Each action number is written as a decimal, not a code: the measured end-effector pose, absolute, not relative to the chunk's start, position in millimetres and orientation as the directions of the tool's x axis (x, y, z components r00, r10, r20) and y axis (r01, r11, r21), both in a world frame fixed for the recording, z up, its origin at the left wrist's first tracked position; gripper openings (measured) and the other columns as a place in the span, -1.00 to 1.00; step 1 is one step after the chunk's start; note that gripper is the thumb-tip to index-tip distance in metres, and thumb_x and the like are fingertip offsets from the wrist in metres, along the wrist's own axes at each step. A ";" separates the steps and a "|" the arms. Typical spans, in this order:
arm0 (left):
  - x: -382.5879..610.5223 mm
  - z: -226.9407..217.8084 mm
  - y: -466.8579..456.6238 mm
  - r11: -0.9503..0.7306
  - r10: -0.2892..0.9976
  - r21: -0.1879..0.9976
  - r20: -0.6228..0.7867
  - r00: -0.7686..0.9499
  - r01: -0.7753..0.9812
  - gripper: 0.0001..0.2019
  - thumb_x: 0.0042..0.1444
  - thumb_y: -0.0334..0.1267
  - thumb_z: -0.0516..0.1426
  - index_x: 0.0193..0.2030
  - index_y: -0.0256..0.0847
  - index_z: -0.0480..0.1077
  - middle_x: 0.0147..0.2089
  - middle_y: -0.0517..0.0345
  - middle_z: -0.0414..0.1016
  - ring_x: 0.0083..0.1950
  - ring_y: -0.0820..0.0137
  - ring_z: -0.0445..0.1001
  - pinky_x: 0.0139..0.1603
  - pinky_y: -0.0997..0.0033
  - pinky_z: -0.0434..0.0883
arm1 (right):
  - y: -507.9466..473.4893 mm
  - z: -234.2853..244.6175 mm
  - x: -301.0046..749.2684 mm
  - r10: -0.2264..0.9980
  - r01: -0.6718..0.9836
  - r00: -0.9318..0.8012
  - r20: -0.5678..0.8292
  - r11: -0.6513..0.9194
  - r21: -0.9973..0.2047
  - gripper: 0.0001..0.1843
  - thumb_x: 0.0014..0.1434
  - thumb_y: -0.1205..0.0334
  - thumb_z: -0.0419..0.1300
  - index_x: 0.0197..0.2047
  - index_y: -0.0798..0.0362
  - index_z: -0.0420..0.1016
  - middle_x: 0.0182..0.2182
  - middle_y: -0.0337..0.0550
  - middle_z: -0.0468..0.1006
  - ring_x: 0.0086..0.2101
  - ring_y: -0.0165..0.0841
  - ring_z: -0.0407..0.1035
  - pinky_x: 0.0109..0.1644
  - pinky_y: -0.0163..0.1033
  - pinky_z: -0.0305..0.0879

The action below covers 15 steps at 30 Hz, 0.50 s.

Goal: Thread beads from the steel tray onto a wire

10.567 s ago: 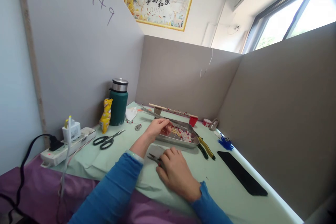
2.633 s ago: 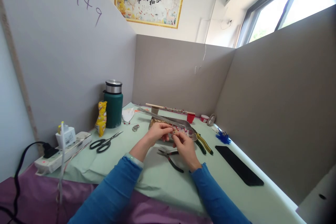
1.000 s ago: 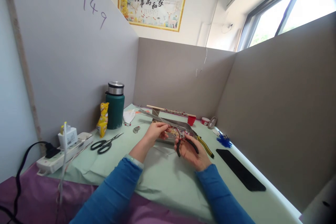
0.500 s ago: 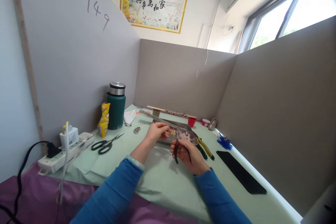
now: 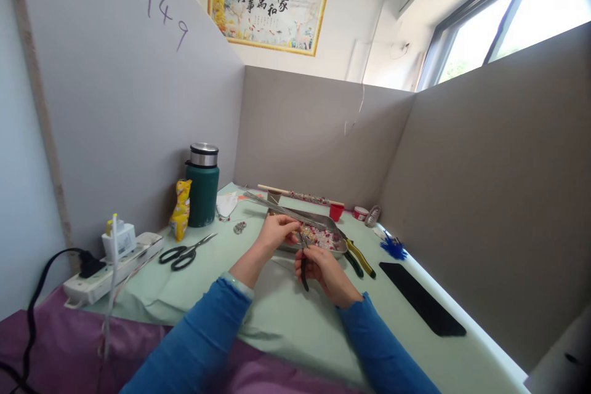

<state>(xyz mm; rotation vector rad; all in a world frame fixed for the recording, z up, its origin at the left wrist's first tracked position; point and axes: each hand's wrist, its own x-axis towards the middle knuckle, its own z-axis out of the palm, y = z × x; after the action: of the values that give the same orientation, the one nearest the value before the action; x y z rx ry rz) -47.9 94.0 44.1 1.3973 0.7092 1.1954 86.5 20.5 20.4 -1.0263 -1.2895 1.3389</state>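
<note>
My right hand (image 5: pixel 325 271) is wrapped round small pliers with black handles (image 5: pixel 304 274); their jaws point up and away. Close beside their tip, my left hand (image 5: pixel 277 231) has its thumb and fingertips pinched together. What lies in that pinch is too small to make out. Just behind both hands is a metal tray (image 5: pixel 340 251) with red, clear and gold-coloured beads (image 5: pixel 325 237) in it. A bundle of thin straight wires (image 5: pixel 290 214) rests across the tray.
Right of the tray lie larger yellow-and-green-handled pliers (image 5: pixel 362 257), a blue tuft (image 5: pixel 393 247) and a black strip (image 5: pixel 421 298). On the left are scissors (image 5: pixel 187 253), a green flask (image 5: pixel 203 194), a yellow packet (image 5: pixel 181 209) and a power strip (image 5: pixel 113 271). A red cup (image 5: pixel 336 212) stands behind.
My right hand has shifted left, bringing the pliers closer to my left hand. The pliers' handles, spread apart before, now look pressed together. The view has turned very slightly.
</note>
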 end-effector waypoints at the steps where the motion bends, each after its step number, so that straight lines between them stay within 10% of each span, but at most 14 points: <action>1: -47.8 44.5 93.7 -0.208 0.913 0.958 0.263 0.311 -0.198 -0.83 -0.10 -0.25 0.21 -0.43 -0.35 0.43 -0.45 0.12 0.49 -0.61 0.56 0.37 -0.58 0.57 0.32 | 20.5 20.7 86.4 0.985 -0.089 -0.167 0.051 0.036 -0.995 -0.74 0.02 0.06 0.12 -0.40 0.13 0.37 -0.49 -0.14 0.45 -0.50 -0.37 0.37 -0.43 -0.25 0.31; 15: -42.2 45.7 92.2 -0.197 0.947 0.980 0.197 0.255 -0.025 -0.91 -0.07 -0.35 0.17 -0.47 -0.35 0.41 -0.68 0.20 0.39 -0.64 0.47 0.40 -0.61 0.52 0.37 | 20.1 21.3 83.5 0.991 -0.062 -0.132 0.006 -0.003 -0.998 -0.75 -0.01 0.09 0.10 -0.40 0.14 0.34 -0.52 -0.16 0.42 -0.56 -0.39 0.34 -0.50 -0.27 0.30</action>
<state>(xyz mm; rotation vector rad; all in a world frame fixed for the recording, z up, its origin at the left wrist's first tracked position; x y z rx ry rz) -42.2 92.2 45.7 1.4652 0.9133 1.1536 83.5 20.1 21.3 -1.0962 -1.2596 1.3336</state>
